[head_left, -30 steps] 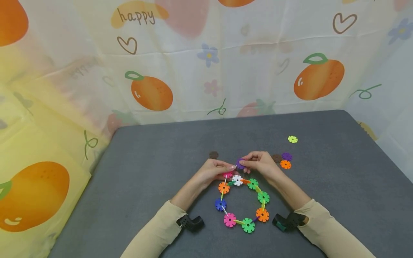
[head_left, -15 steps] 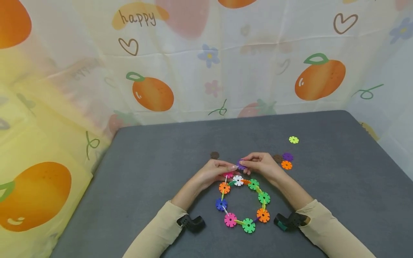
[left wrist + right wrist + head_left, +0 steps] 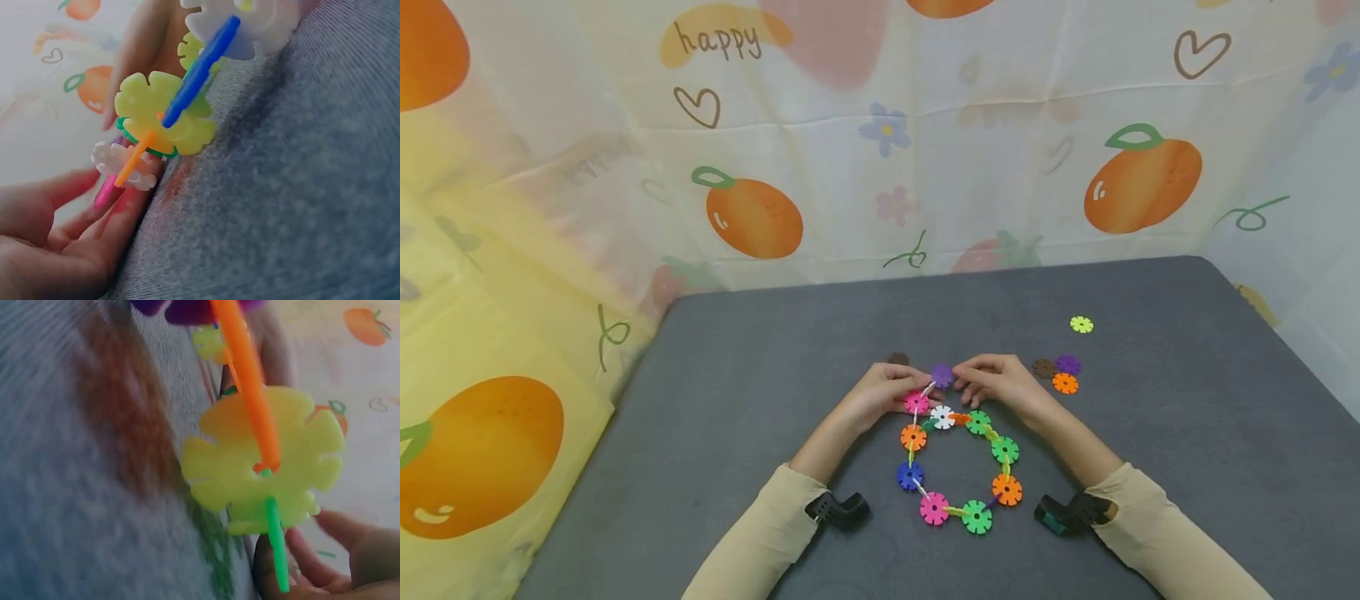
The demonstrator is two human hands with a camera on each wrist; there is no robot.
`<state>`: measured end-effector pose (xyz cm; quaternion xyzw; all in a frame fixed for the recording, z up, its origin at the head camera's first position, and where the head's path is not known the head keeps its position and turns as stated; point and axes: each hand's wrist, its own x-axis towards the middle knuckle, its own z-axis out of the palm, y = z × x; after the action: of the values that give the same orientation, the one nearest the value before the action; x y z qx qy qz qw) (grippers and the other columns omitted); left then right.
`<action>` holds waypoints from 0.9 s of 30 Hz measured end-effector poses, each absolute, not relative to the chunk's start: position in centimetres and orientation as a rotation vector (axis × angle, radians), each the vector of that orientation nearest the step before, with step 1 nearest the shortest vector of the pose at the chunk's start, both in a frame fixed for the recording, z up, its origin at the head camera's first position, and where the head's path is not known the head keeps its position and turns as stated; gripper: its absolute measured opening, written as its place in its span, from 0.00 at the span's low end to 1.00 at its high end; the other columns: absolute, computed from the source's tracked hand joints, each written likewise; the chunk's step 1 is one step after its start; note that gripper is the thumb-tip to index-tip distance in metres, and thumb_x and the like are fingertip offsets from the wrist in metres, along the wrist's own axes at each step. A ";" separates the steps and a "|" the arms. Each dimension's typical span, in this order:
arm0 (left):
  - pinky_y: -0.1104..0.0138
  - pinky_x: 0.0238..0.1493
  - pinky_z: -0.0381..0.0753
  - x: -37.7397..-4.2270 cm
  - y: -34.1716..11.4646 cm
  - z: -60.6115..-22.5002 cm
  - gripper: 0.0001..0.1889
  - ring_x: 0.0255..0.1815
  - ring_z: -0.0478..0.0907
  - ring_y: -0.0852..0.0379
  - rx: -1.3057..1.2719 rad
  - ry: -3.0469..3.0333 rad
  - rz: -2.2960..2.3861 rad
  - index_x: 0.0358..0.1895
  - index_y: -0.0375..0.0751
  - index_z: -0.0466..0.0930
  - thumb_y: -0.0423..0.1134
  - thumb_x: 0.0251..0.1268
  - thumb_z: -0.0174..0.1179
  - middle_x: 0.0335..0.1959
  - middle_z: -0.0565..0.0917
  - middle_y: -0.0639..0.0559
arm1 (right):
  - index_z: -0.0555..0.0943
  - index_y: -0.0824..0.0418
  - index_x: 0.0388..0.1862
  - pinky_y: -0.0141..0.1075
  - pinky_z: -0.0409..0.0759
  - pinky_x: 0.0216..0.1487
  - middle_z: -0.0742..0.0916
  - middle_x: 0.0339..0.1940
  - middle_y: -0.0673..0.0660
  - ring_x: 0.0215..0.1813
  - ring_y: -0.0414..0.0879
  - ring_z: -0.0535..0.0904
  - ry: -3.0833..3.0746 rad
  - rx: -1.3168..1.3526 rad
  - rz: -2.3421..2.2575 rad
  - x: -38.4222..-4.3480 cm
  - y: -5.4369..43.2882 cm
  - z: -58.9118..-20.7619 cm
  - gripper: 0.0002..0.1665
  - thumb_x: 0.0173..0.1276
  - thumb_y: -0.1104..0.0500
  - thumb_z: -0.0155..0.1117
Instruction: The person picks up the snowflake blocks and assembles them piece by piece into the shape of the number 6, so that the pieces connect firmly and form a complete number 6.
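A ring-shaped chain of notched interlocking plastic discs point(image 3: 977, 517) lies on the dark table, its colourful pieces slotted edge to edge. At its far end a purple disc point(image 3: 942, 376) is joined through a white disc seen edge-on point(image 3: 928, 390) to a pink disc point(image 3: 917, 402). My left hand point(image 3: 880, 393) holds this far end, thumb above at the edge-on white disc and fingers beneath. My right hand point(image 3: 1002, 383) is just right of the purple disc, fingers loosely bent, fingertips at or very near its edge. In the right wrist view, its thumb stands apart from the fingers point(image 3: 309, 565).
Loose discs lie beyond and right of the right hand: brown point(image 3: 1044, 368), purple point(image 3: 1068, 365), orange point(image 3: 1065, 383), and yellow point(image 3: 1081, 324) farther back. Another brown disc point(image 3: 898, 358) lies behind the left hand. A printed curtain point(image 3: 850, 167) hangs behind the table.
My right fingers have come off the purple disc's face. The left hand has shifted slightly left, drawing the chain's far end and the purple disc with it.
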<state>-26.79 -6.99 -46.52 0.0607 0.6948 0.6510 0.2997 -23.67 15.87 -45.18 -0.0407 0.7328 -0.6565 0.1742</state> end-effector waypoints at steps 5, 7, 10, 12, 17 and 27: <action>0.72 0.37 0.85 -26.8 -7.1 -46.5 0.19 0.37 0.83 0.66 0.228 1.777 1.673 0.57 0.26 0.78 0.37 0.71 0.57 0.40 0.86 0.54 | 0.79 0.73 0.53 0.32 0.84 0.35 0.86 0.33 0.56 0.32 0.41 0.82 2.065 -0.098 -1.873 -23.9 15.6 -45.7 0.21 0.72 0.56 0.61; 0.72 0.40 0.85 -26.8 -7.1 -46.5 0.18 0.39 0.83 0.65 0.222 1.747 1.679 0.57 0.26 0.78 0.35 0.70 0.58 0.43 0.86 0.52 | 0.79 0.75 0.52 0.31 0.83 0.35 0.86 0.32 0.54 0.31 0.40 0.81 2.039 -0.063 -1.888 -23.9 15.7 -45.7 0.21 0.71 0.58 0.62; 0.72 0.40 0.85 -26.7 -7.1 -46.7 0.17 0.39 0.84 0.65 0.224 1.764 1.690 0.55 0.26 0.80 0.34 0.68 0.60 0.42 0.87 0.51 | 0.78 0.77 0.52 0.30 0.83 0.34 0.86 0.28 0.52 0.29 0.39 0.81 2.015 -0.040 -1.899 -23.8 15.8 -45.8 0.21 0.70 0.59 0.62; 0.72 0.39 0.85 -26.6 -6.9 -46.8 0.16 0.37 0.84 0.66 0.234 1.833 1.676 0.52 0.27 0.82 0.35 0.65 0.63 0.39 0.88 0.51 | 0.79 0.78 0.50 0.30 0.83 0.33 0.86 0.26 0.50 0.28 0.39 0.81 2.036 -0.057 -1.901 -23.7 15.8 -45.8 0.21 0.70 0.60 0.63; 0.72 0.37 0.85 -26.5 -6.6 -46.8 0.15 0.34 0.84 0.67 0.282 1.948 1.634 0.48 0.30 0.85 0.38 0.63 0.66 0.38 0.89 0.48 | 0.79 0.78 0.48 0.31 0.84 0.32 0.87 0.24 0.49 0.26 0.39 0.82 2.079 -0.058 -1.920 -23.7 15.6 -46.1 0.19 0.69 0.61 0.64; 0.63 0.53 0.84 -27.0 -7.6 -45.4 0.19 0.52 0.81 0.58 0.478 2.028 1.527 0.58 0.29 0.79 0.40 0.75 0.51 0.58 0.81 0.37 | 0.79 0.72 0.56 0.31 0.82 0.28 0.88 0.39 0.62 0.27 0.40 0.81 2.147 -0.038 -1.800 -23.7 15.8 -45.2 0.24 0.75 0.52 0.57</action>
<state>-26.96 -7.58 -45.39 0.1778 0.7547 0.5682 0.2755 -23.65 15.79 -45.22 -0.0132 0.7551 -0.6332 0.1691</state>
